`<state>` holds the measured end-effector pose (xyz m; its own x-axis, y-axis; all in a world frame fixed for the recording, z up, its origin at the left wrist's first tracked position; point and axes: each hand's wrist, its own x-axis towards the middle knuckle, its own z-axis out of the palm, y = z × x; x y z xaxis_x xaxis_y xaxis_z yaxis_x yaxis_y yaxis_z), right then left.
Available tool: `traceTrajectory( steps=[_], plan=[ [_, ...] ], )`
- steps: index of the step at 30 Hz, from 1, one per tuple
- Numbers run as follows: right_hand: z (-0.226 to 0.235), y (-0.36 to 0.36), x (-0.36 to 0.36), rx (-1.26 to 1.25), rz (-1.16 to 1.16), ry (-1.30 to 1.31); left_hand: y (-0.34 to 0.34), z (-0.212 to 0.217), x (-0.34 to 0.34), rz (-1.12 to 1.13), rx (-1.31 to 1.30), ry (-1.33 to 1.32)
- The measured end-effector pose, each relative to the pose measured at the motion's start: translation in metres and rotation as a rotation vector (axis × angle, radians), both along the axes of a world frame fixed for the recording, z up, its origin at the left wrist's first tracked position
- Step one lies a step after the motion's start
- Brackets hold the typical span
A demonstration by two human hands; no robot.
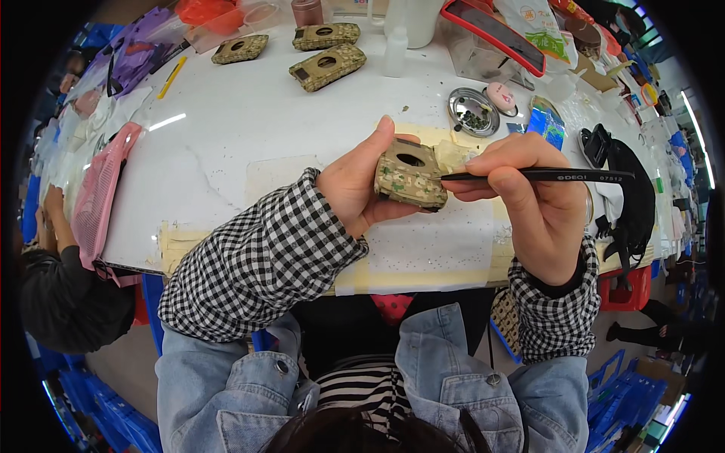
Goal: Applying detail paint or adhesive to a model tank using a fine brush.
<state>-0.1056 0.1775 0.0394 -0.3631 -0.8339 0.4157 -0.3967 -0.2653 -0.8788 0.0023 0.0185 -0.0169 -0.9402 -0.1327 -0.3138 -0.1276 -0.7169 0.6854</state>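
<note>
Steadying left hand (353, 180): gripping the camouflage hull (411, 176) by its sides, above the tabletop (219, 143)!
Black tweezers (559, 174): pointing at its right edge, probably needing a light touch.
Right hand (542, 211): pinching them near the tip, likely helping control.

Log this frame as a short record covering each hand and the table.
Left hand: holds a camouflage model hull
Right hand: holds black tweezers, tips at the hull's right side
White table: three similar hulls toward the far side
Beyond right hand: metal dish with small dark pieces
Left side: pink mesh item
</note>
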Motion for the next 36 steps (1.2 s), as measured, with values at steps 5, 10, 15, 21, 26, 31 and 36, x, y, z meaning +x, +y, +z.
traceTrajectory(
  steps=[5, 10, 15, 21, 26, 31, 36],
  plan=[
    [-0.0012, -0.0006, 0.0014, -0.017, -0.029, 0.0, 0.0007, 0.0015, 0.0007, 0.018, -0.015, -0.028],
    [-0.0017, -0.0009, 0.0022, -0.006, -0.057, 0.028, 0.0019, 0.0061, 0.0021, 0.033, -0.044, -0.086],
    [-0.0019, 0.0, 0.002, 0.007, -0.076, 0.06, 0.0017, 0.0068, 0.0019, 0.031, -0.04, -0.088],
    [-0.0052, -0.0017, 0.0015, -0.047, -0.083, 0.091, 0.0022, 0.0075, 0.0017, 0.038, -0.038, -0.099],
    [-0.0032, -0.0004, 0.0019, -0.021, -0.094, 0.086, 0.0017, 0.0075, 0.002, 0.035, -0.041, -0.096],
    [-0.0058, -0.001, 0.0015, -0.052, -0.095, 0.101, 0.0024, 0.0077, 0.001, 0.023, -0.021, -0.08],
    [-0.0059, -0.0015, 0.0019, -0.046, -0.098, 0.13, 0.0018, 0.0088, 0.0029, 0.018, -0.038, -0.077]
  ],
)
